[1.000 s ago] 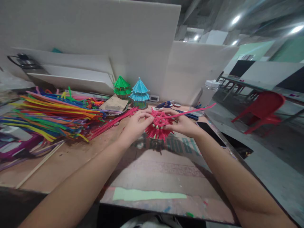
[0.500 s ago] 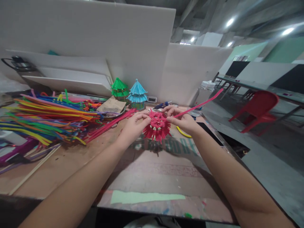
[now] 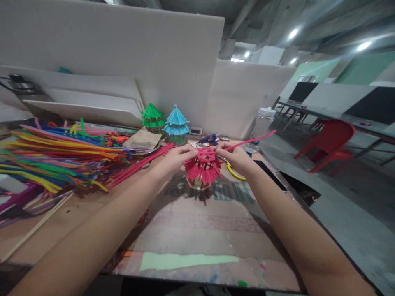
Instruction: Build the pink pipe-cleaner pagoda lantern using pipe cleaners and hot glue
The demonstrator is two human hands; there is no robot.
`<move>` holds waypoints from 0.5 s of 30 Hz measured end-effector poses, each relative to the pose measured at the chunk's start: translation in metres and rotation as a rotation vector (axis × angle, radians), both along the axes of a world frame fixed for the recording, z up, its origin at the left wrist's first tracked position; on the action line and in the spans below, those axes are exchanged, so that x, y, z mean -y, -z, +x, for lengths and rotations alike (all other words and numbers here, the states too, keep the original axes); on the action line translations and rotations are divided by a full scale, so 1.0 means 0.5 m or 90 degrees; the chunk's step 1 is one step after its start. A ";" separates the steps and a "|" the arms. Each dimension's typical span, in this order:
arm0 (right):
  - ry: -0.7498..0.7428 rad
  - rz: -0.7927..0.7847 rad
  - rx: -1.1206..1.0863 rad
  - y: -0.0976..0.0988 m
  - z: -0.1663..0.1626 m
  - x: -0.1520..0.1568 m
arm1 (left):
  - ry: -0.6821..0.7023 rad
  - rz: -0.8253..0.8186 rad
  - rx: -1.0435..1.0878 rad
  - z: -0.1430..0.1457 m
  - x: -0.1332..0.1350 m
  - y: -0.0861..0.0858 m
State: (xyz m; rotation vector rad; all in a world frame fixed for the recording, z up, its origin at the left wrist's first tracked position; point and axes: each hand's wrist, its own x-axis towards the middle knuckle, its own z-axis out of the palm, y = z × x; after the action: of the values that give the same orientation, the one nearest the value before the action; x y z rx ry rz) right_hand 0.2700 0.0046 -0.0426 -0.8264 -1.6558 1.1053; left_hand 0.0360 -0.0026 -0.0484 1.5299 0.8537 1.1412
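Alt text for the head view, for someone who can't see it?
Both hands hold a red pipe-cleaner pagoda at the table: the left hand pinches its top, the right hand pinches a loose red stem jutting rightward. A pile of coloured pipe cleaners lies at left; a green pagoda and a blue pagoda stand behind.

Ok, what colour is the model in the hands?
The model is pink; the head view shows it.

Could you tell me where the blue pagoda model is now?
The blue pagoda model stands centre-left in the head view, just right of the green pagoda model, beyond the left hand.
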 end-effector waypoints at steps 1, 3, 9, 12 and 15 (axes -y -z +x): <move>0.004 -0.006 0.000 0.001 0.002 -0.002 | 0.009 -0.012 -0.004 0.000 -0.007 -0.001; 0.004 -0.018 0.002 0.004 0.004 -0.005 | 0.022 -0.030 -0.009 -0.001 -0.015 -0.003; -0.041 -0.052 0.015 0.009 0.005 -0.001 | 0.043 -0.034 -0.021 -0.011 -0.008 0.001; -0.051 -0.049 0.014 0.009 0.003 0.001 | 0.027 -0.021 -0.036 -0.016 -0.001 0.008; -0.048 -0.042 0.011 0.011 0.003 -0.001 | -0.024 0.018 -0.052 -0.023 -0.002 0.014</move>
State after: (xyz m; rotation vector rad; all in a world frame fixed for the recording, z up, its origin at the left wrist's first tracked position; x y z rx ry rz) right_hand 0.2714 0.0051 -0.0480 -0.8231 -1.6847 1.2138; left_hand 0.0243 -0.0014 -0.0555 1.5996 0.9283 1.1289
